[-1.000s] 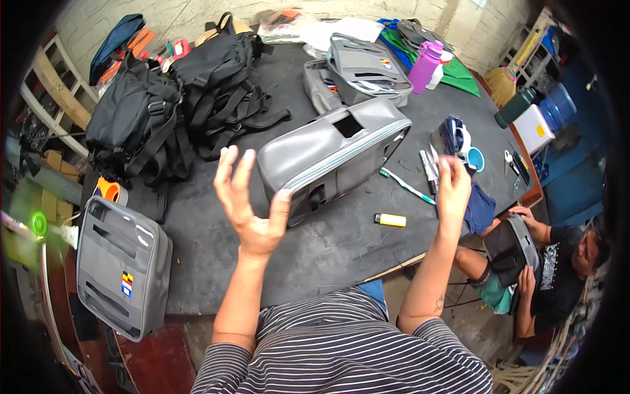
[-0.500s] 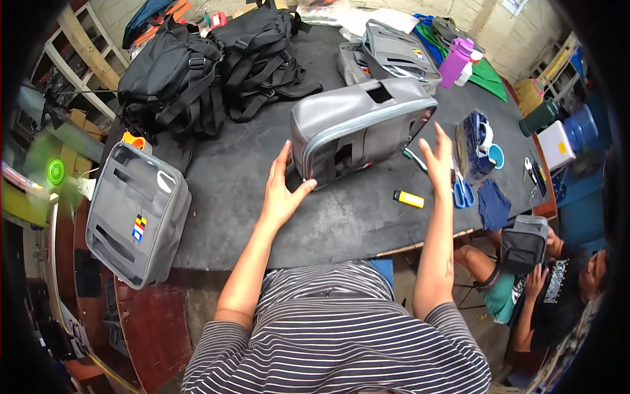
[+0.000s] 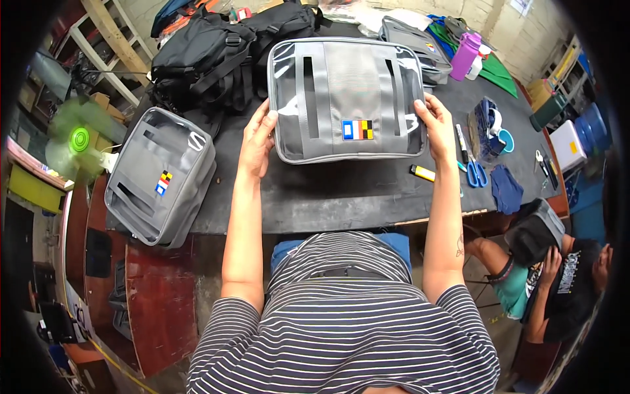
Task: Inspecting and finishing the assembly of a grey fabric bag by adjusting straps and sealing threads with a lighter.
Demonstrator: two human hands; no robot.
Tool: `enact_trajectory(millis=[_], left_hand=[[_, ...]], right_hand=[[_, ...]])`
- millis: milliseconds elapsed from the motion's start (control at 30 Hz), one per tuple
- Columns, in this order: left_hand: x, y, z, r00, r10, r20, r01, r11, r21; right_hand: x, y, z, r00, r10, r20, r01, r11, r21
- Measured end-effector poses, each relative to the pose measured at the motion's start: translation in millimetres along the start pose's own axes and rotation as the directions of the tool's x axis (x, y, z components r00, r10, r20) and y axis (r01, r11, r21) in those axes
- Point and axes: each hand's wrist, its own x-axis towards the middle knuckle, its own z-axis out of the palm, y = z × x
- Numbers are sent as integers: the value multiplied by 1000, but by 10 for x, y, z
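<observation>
turned and shifted since half a second ago: one grey windowed case point(image 3: 351, 85), then set edge-up with both hands open beside it, now showing its clear-panelled face to its holder, over the middle of the black table point(image 3: 282, 203); whether its lower edge touches the tabletop, i cannot tell from here.

left hand point(image 3: 256, 146): grasping the left side, thumb at the front rim.

right hand point(image 3: 438, 129): grasping the right side, thumb likewise.

handling note, my judgement: keep the two grips level and opposite; bear on the piped rim rather than the clear film, which could crease or smudge.

labels: one coloured-block patch point(image 3: 357, 130), low on the held face; a similar emblem point(image 3: 163, 184) on a second case point(image 3: 147, 164) at the table's left corner.

lettering: pale print on a co-worker's dark shirt point(image 3: 581, 270), beside the table's near right corner; not transcribed.

sundries: yellow lighter point(image 3: 422, 173), blue-handled scissors point(image 3: 477, 174), right part of the table.
</observation>
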Motion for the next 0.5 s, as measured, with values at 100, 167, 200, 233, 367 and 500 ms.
enact_trajectory(millis=[100, 167, 200, 233, 367, 500], left_hand=[[-59, 114, -75, 999, 7, 36, -7, 1000, -19], [-48, 148, -106, 998, -9, 66, 12, 999, -46], [-25, 154, -132, 997, -21, 79, 25, 998, -51], [-28, 141, -180, 996, -31, 84, 33, 999, -28], [-17, 119, -254, 997, -9, 81, 14, 998, -62], [-17, 156, -308, 995, -18, 99, 32, 990, -140]], right_hand=[[-30, -121, 46, 1000, -4, 8, 3, 1000, 17], [-37, -208, 60, 1000, -30, 5, 30, 1000, -8], [-24, -223, 56, 999, -39, -7, 39, 999, -26], [-38, -230, 64, 1000, -30, -1, 30, 999, -16], [-17, -255, 129, 1000, -7, 3, 7, 995, -96], [6, -260, 189, 999, -2, 47, 7, 992, -122]])
